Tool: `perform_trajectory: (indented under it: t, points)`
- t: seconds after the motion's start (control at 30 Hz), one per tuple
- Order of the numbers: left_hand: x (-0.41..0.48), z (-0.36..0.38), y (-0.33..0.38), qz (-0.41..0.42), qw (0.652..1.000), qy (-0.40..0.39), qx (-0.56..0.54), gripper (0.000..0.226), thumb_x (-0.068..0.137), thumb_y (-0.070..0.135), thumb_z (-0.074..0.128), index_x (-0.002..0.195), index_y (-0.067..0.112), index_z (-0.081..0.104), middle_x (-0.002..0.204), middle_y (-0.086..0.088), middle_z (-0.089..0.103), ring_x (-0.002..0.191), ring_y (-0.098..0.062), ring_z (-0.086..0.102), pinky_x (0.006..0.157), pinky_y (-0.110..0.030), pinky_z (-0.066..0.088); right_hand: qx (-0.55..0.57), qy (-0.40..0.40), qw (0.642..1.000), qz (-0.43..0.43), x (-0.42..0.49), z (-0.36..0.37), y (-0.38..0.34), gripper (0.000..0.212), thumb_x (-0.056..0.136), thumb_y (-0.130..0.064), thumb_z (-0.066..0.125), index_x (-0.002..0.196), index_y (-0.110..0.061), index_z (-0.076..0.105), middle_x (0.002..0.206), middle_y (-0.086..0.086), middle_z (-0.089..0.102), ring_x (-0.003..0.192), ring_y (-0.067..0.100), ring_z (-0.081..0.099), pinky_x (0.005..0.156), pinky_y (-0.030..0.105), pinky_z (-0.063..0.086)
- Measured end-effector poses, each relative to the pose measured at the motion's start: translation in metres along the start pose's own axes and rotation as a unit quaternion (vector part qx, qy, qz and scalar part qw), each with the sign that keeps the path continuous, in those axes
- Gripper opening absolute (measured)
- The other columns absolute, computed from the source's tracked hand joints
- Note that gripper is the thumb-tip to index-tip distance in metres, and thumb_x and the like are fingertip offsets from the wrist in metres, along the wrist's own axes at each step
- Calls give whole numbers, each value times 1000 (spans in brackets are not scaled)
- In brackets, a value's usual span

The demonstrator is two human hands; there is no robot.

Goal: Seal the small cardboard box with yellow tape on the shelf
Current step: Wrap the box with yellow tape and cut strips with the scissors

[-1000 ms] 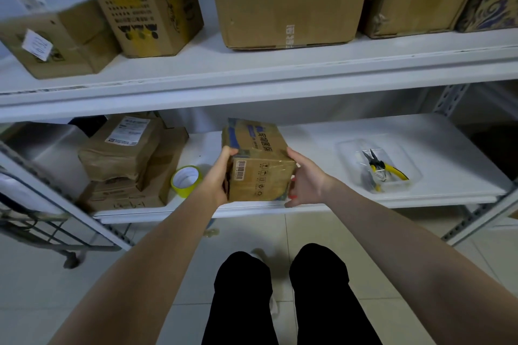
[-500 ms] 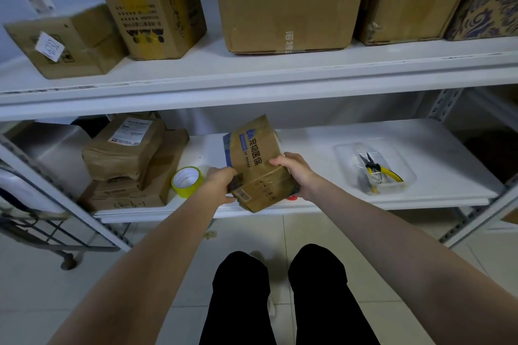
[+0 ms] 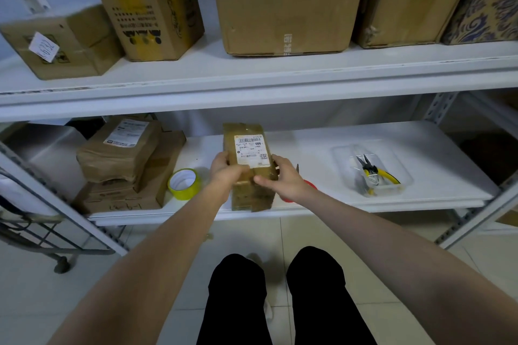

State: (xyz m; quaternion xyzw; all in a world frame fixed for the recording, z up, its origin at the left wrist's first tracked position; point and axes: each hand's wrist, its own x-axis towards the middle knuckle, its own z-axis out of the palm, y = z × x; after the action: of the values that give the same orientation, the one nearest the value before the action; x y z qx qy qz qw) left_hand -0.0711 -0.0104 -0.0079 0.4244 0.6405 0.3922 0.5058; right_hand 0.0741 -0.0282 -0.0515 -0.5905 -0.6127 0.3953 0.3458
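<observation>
On the lower shelf (image 3: pixel 308 148), close to its front edge, the box (image 3: pixel 251 151) is held between both hands, its white label turned up toward the camera. The left hand (image 3: pixel 225 172) grips the box's left side, fingers curled over its near upper edge. The right hand (image 3: pixel 284 180) holds the opposite side, with the thumb laid across the brown face below the label and the fingers against the right edge. The box's lower end reaches the shelf's front lip; whether it rests there or is lifted just clear cannot be told. A roll of yellow tape (image 3: pixel 184 183) lies flat just left of the left wrist, apart from the box. A clear tray (image 3: pixel 398 165) holding yellow-handled pliers (image 3: pixel 375 172) sits well to the right. Something red (image 3: pixel 311 185) shows behind the right wrist.
</observation>
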Motion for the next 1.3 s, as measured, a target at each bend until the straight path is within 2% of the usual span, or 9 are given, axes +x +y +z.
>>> perform_trajectory:
  t: [0.13, 0.27, 0.37, 0.5, 0.67, 0.8, 0.9, 1.07, 1.3]
  points:
    - [19, -12, -13, 16, 999, 20, 29, 48, 85, -12, 54, 127, 11, 54, 130, -9, 57, 113, -26, 56, 94, -37, 50, 15, -17, 1000, -2, -2, -1, 2, 63, 86, -14, 70, 141, -18, 40, 138, 0, 50, 122, 20, 50, 88, 27, 45]
    - [24, -16, -27, 37, 990, 33, 131, 44, 88, -10, 47, 123, 13, 60, 131, -10, 55, 107, -26, 57, 79, -25, 46, 22, -58, 998, 9, 1, 3, 11, 71, 82, -6, 73, 143, -17, 39, 140, 3, 49, 121, 25, 53, 94, 31, 47]
    - [26, -15, -28, 46, 985, 38, 164, 46, 89, -9, 44, 127, 13, 58, 133, -10, 55, 114, -28, 57, 84, -24, 47, 59, -75, 995, 13, 8, 1, 19, 73, 78, -3, 75, 142, -16, 42, 133, 6, 52, 112, 21, 58, 87, 25, 53]
    - [31, -14, -23, 47, 971, 39, 232, 46, 89, -2, 45, 133, 11, 54, 137, -12, 52, 123, -29, 50, 101, -31, 43, 50, -86, 994, 34, 20, -4, 20, 42, 82, 1, 66, 122, -9, 58, 112, 10, 62, 90, 17, 62, 71, 15, 49]
    - [27, 0, -15, 65, 922, 77, 375, 55, 87, 43, 57, 136, 19, 48, 133, -15, 47, 129, -29, 35, 105, -34, 32, -77, 37, 994, 75, 34, -5, 30, 29, 86, -2, 50, 110, -11, 66, 106, 3, 66, 105, 20, 61, 88, 27, 49]
    - [25, 12, -15, 28, 910, 41, 411, 99, 62, 75, 64, 140, 22, 33, 136, -12, 33, 133, -31, 28, 109, -44, 31, -287, 17, 933, 215, 37, -5, 50, 31, 84, -9, 49, 113, -8, 60, 114, 9, 62, 100, 27, 62, 84, 34, 52]
    - [27, 14, -19, 19, 889, 22, 457, 109, 54, 69, 74, 139, 21, 26, 134, -11, 31, 130, -31, 29, 104, -44, 35, -383, 9, 880, 281, 37, 3, 63, 46, 87, -14, 45, 134, -11, 49, 125, 8, 54, 113, 25, 55, 86, 35, 49]
    - [29, 17, -22, 32, 873, 28, 485, 105, 58, 59, 76, 141, 21, 23, 134, -11, 29, 129, -30, 29, 97, -42, 37, -445, 16, 859, 254, 44, 13, 75, 46, 93, -16, 42, 137, -3, 41, 127, 11, 52, 115, 23, 50, 90, 31, 48]
    - [28, 26, -15, 49, 881, 69, 465, 118, 49, 72, 74, 143, 23, 22, 144, -12, 19, 140, -31, 17, 115, -52, 17, -379, 46, 879, 286, 44, 1, 80, 55, 89, -31, 53, 138, -9, 43, 112, 7, 59, 101, 20, 59, 67, 28, 46]
